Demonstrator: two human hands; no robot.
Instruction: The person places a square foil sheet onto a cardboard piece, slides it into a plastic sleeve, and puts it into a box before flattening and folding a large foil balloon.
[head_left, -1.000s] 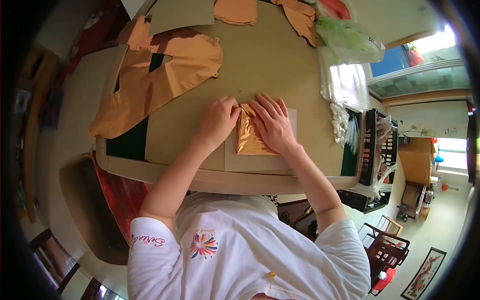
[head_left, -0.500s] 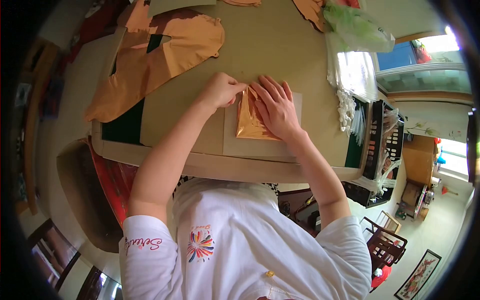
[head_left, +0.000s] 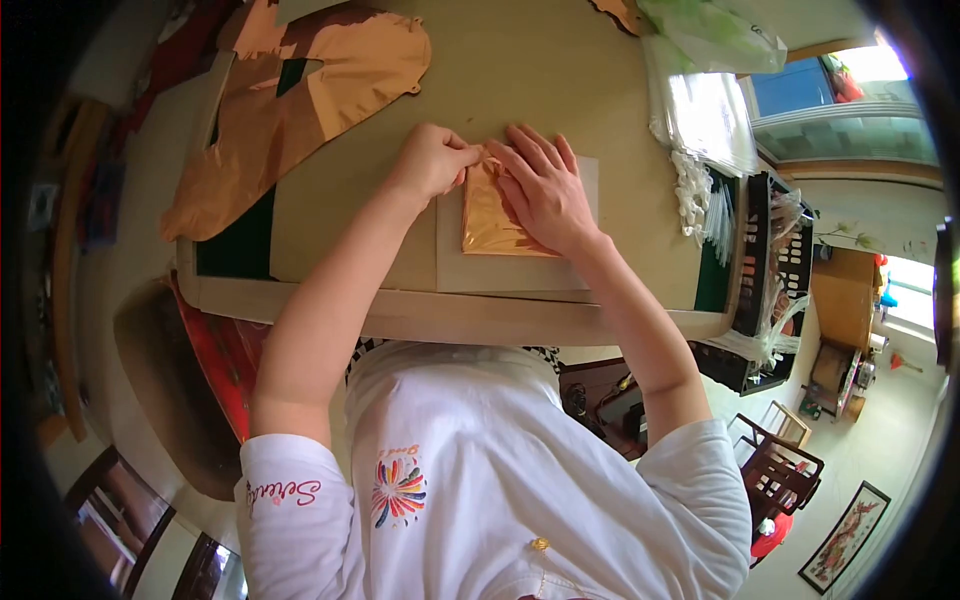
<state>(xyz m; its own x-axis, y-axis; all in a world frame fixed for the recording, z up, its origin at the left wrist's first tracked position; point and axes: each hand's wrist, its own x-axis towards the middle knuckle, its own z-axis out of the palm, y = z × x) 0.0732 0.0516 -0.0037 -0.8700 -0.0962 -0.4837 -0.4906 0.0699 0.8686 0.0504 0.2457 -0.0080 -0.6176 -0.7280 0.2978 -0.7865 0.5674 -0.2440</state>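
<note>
A folded rose-gold foil balloon (head_left: 485,228) lies on a pale flat sheet (head_left: 455,270) near the table's front edge. My left hand (head_left: 432,162) is closed in a pinch at the balloon's upper left corner. Across its right part rests my right hand (head_left: 545,190), palm down, the fingers stretched out and pointing away from me. That hand covers much of the balloon's right side.
Flat, unfolded rose-gold foil balloons (head_left: 300,110) lie at the table's left. On the right are clear plastic sleeves (head_left: 705,125), white ribbon-like pieces (head_left: 690,190) and thin straws (head_left: 718,230). A black crate (head_left: 765,270) stands beside the table's right edge.
The view has shifted slightly, so the table sits a little higher in it. Both hands keep their places on the foil balloon, the left still pinching its corner.
</note>
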